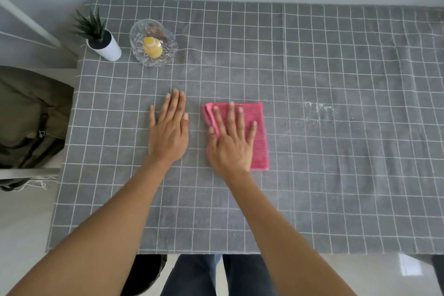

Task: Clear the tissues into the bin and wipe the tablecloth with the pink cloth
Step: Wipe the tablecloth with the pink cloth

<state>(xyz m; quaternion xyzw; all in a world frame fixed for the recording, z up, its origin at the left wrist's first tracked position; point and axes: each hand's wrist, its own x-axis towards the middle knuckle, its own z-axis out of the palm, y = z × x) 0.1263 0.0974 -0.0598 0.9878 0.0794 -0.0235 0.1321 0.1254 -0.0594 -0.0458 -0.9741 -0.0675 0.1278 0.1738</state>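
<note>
— Both hands lie flat, fingers straight: the left hand (168, 127) presses bare on the tablecloth (312, 187), and the right hand (230, 142) is spread on top of the pink cloth (258, 132), pushing it down rather than clutching it.

— So where does the cloth sit?

— Folded into a rectangle near the middle of the table, just right of the left hand, with the right palm covering its left half.

— And the tissues?

— None show anywhere on the table, and the bin is out of view, so I judge that part done. The wiping is the step in hand.

— How much wiping is left?

— A fair amount, I think. Just right of the cloth, a little farther out, there is a whitish smear (317, 110) on the fabric. It may be crumbs, tissue fluff or a dried spill; at this sharpness I cannot tell which. The cloth has not yet reached it.

— Anything in the way farther back?

— At the far left corner stand a glass bowl (153, 43) holding something yellow and a small potted plant (102, 41) in a white pot, both well apart from the hands. A chair with a dark green bag (31, 115) stands off the table's left edge.
</note>
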